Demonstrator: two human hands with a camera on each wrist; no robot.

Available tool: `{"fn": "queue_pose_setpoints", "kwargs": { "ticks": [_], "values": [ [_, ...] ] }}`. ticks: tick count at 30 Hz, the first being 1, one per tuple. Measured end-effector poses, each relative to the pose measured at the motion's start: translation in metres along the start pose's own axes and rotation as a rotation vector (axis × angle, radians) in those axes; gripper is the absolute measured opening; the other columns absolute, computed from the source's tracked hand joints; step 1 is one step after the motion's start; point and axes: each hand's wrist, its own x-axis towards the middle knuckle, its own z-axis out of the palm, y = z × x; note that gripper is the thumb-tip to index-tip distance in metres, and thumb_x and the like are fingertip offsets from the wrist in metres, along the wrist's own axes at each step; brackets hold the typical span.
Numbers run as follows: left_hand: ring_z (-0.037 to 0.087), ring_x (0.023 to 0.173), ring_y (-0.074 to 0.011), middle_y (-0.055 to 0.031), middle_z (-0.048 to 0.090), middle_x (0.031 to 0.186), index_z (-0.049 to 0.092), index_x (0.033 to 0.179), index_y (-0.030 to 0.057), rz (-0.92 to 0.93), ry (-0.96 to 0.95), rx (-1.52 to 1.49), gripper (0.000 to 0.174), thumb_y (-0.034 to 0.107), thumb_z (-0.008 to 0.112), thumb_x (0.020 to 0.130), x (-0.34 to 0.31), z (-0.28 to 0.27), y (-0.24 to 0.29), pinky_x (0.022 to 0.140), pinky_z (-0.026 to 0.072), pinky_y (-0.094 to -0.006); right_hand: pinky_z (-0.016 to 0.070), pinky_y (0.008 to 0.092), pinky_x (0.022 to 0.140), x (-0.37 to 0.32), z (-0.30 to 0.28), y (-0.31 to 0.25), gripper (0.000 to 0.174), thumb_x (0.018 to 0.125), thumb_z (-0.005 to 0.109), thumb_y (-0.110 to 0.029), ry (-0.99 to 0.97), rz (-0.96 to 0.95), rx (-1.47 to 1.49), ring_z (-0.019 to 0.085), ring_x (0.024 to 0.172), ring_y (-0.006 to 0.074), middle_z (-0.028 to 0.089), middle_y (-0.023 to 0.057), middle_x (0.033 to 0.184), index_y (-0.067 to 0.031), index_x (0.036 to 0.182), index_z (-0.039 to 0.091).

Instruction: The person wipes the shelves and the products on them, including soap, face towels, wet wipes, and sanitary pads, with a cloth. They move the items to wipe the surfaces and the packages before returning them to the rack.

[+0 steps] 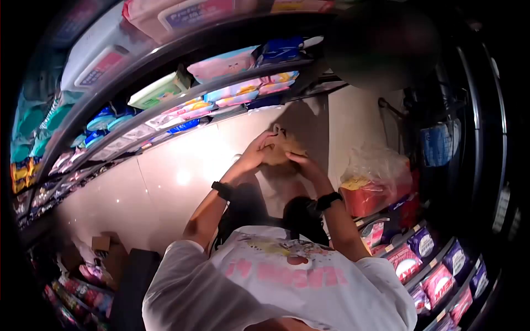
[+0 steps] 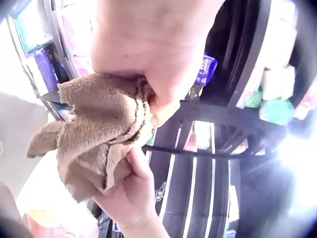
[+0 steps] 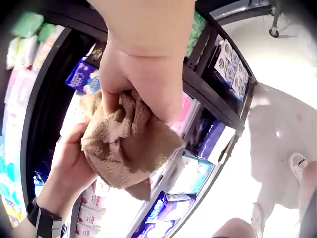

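A brown towel cloth, bunched and folded, is held up in front of the body between both hands. From the left side the left hand grips it, fingers curled into the fabric. The right hand pinches the opposite side, its thumb lying on the cloth in the left wrist view. Loose folds and a free corner of the brown towel cloth hang below the right hand in the right wrist view. Some fingertips are hidden in the fabric. Each wrist wears a black band.
Shelves with wrapped packs run along the far left. Pink and purple packs fill racks at the lower right. A red container with a clear plastic bag stands right of the hands. Cardboard boxes sit at the lower left.
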Motion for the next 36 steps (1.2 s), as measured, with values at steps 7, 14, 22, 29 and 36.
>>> {"fn": "queue_pose_setpoints", "kwargs": {
  "ticks": [7, 14, 22, 29, 36],
  "values": [
    [0.046, 0.080, -0.0077, 0.0032, 0.050, 0.084, 0.052, 0.090, 0.0050, -0.022, 0.136, -0.212, 0.021, -0.010, 0.043, 0.078, 0.034, 0.026, -0.107, 0.073, 0.0368, -0.0197, 0.0433, 0.0336, 0.093, 0.080, -0.123, 0.023, 0.037, 0.089, 0.054, -0.013, -0.096, 0.208, 0.132, 0.051, 0.111, 0.0209, 0.052, 0.0113, 0.120, -0.0008, 0.124, 0.046],
    [0.047, 0.096, -0.0094, -0.0013, 0.051, 0.104, 0.047, 0.113, 0.0051, -0.067, 0.190, -0.477, 0.028, 0.004, 0.049, 0.084, 0.079, -0.007, -0.226, 0.083, 0.0390, -0.0219, 0.0384, 0.0386, 0.099, 0.194, -0.204, 0.082, 0.044, 0.088, 0.049, -0.023, -0.315, 0.225, 0.200, 0.050, 0.115, 0.0231, 0.052, 0.0110, 0.124, -0.0020, 0.127, 0.044],
    [0.047, 0.085, -0.0043, 0.0027, 0.053, 0.088, 0.053, 0.103, 0.0060, 0.003, 0.241, -0.001, 0.016, 0.016, 0.052, 0.091, 0.160, -0.063, -0.354, 0.074, 0.0393, -0.0207, 0.0432, 0.0249, 0.070, 0.312, -0.238, 0.111, 0.021, 0.081, 0.059, -0.016, -0.192, 0.046, -0.599, 0.054, 0.081, 0.0100, 0.056, 0.0041, 0.093, -0.0062, 0.100, 0.058],
    [0.040, 0.119, -0.0360, -0.0179, 0.046, 0.126, 0.049, 0.119, 0.0007, 0.540, 0.606, 0.954, 0.047, 0.012, 0.061, 0.075, 0.213, -0.106, -0.389, 0.099, 0.0340, -0.0395, 0.0437, 0.0250, 0.083, 0.378, -0.248, 0.119, 0.039, 0.079, 0.065, -0.008, 0.061, -0.582, -0.540, 0.055, 0.092, 0.0126, 0.057, 0.0059, 0.101, -0.0031, 0.115, 0.050],
    [0.034, 0.124, -0.0378, -0.0190, 0.036, 0.137, 0.048, 0.122, 0.0025, 0.297, 0.448, 1.253, 0.053, 0.016, 0.063, 0.073, 0.207, -0.138, -0.401, 0.102, 0.0317, -0.0414, 0.0414, 0.0386, 0.094, 0.383, -0.215, 0.126, 0.051, 0.066, 0.060, 0.004, 0.043, -1.055, -1.386, 0.046, 0.119, 0.0351, 0.051, 0.0203, 0.123, -0.0039, 0.116, 0.055]
  ]
}}
